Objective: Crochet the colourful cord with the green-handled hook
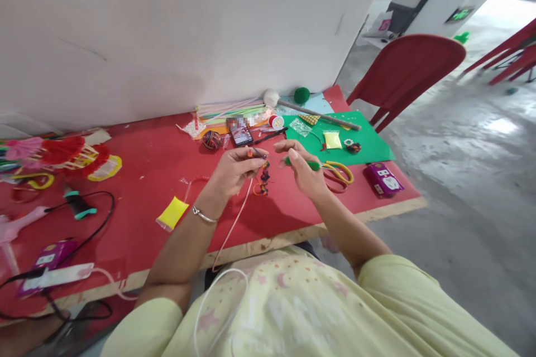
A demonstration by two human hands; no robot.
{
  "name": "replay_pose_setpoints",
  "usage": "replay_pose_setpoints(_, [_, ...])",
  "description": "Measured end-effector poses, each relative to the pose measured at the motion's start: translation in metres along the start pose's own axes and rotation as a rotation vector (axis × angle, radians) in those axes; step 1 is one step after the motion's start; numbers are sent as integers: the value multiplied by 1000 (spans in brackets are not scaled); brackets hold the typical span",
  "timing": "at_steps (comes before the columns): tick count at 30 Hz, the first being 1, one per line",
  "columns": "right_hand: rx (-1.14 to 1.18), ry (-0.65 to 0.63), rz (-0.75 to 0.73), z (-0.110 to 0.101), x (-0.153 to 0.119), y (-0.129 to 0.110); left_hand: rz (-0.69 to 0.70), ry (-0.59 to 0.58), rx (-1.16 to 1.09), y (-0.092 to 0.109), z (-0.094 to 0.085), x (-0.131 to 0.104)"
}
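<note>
My left hand [231,172] pinches a small, curly strip of dark multicoloured yarn [264,179] between thumb and fingers; it dangles nearer me than the black rectangular smartphone [240,132], a little to its right. Farther right of the phone, my right hand [305,170] grasps a slim green-handled tool [312,165]; I cannot make out its tip. Just left of the phone sits a round ball of multicoloured yarn [211,140], and well to its right lie scissors with yellow and red handles [340,165].
</note>
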State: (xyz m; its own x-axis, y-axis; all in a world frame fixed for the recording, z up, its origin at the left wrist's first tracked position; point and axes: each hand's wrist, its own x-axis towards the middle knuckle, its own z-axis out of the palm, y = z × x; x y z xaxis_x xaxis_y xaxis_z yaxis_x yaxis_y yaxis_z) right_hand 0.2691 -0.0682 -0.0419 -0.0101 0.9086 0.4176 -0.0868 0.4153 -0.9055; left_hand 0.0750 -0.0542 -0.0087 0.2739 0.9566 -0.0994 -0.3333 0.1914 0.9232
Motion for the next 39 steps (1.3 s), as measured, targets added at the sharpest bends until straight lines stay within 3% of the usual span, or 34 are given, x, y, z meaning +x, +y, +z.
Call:
replay_pose_setpoints(9, [201,28,233,9,3,5,-34,4,-57,-7,3,1])
replay_pose_setpoints(20, [214,56,276,4,0,4,38,64,-106,-14,1,3])
replay_pose_setpoints(28, [83,39,84,2,-1,2,77,80,-95,-16,1,6])
replay_pose_setpoints(31, [25,88,19,3,-2,2,73,97,-105,-17,-1,7])
replay_pose_setpoints(39, [35,87,16,4,-1,9,35,81,-132,-18,-2,7])
